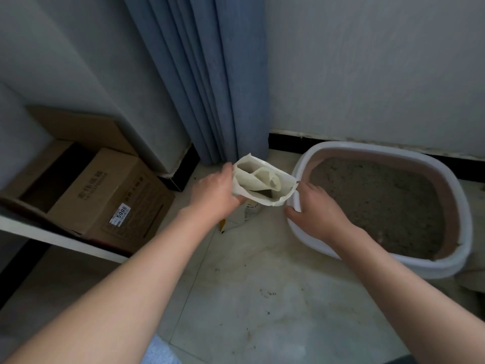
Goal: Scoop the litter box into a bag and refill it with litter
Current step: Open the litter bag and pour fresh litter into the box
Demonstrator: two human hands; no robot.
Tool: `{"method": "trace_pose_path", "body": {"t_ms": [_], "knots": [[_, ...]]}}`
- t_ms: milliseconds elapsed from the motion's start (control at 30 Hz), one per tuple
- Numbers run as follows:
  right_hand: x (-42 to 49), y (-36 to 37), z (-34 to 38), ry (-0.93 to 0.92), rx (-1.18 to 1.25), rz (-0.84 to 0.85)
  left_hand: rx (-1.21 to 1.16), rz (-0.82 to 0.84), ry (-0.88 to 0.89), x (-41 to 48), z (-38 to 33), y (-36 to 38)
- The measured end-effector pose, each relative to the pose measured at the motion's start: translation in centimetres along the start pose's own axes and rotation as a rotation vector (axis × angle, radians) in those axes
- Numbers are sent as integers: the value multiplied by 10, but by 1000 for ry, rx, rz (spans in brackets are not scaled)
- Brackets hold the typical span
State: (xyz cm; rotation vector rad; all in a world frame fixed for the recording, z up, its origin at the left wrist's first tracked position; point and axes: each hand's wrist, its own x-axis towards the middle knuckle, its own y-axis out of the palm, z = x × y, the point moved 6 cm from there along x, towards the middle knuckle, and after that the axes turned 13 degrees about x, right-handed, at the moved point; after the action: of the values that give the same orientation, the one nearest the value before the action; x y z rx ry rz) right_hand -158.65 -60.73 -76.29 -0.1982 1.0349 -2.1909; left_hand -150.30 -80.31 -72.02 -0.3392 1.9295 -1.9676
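Gripping left hand [212, 191]: my fingers curl round the litter bag [262, 185] mouth, 9 o'clock edge.
Right hand [319, 210]: I pinch the 3 o'clock edge.
Litter bag: upright on floor [249, 298], mouth open.
Litter box [341, 147]: 3 o'clock of bag, just beside it, holding grey litter [380, 203].
Cardboard box [105, 190]: 9 o'clock.
Curtain [210, 74]: 12 o'clock.

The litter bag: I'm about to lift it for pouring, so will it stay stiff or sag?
Likely floppy: the litter bag has a creased, inward-folded mouth where the left hand and right hand hold it. Probably bottom-heavy, as its base seems to rest on the floor. It may slump if released.
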Motion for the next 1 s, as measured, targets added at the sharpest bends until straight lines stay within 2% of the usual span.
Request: {"method": "trace_pose_path", "body": {"t_ms": [100, 233, 333, 500, 667, 800, 900, 1000], "knots": [[1, -2, -3, 15, 0, -24, 27, 65, -42, 3, -4, 2], [2, -3, -4, 22, 25, -49, 73, 35, 36, -1, -13, -1], [1, 0, -3, 21, 47, -38, 47, 5, 29, -1, -15, -2], [-3, 5, -5, 60, 64, -14, -136, -128, -68, 2, -14, -30], [-6, 9, -9, 79, 84, -10, -445, -188, -190, 10, -10, -47], [-8, 18, -8, 86, 103, 20, -548, -140, -115, 7, -37, -44], [-9, 27, -7, 91, 88, 49, -531, -89, -37, 4, -56, -35], [-10, 33, -11, 130, 75, 58, -468, -125, 29, 6, -61, -36]]}}
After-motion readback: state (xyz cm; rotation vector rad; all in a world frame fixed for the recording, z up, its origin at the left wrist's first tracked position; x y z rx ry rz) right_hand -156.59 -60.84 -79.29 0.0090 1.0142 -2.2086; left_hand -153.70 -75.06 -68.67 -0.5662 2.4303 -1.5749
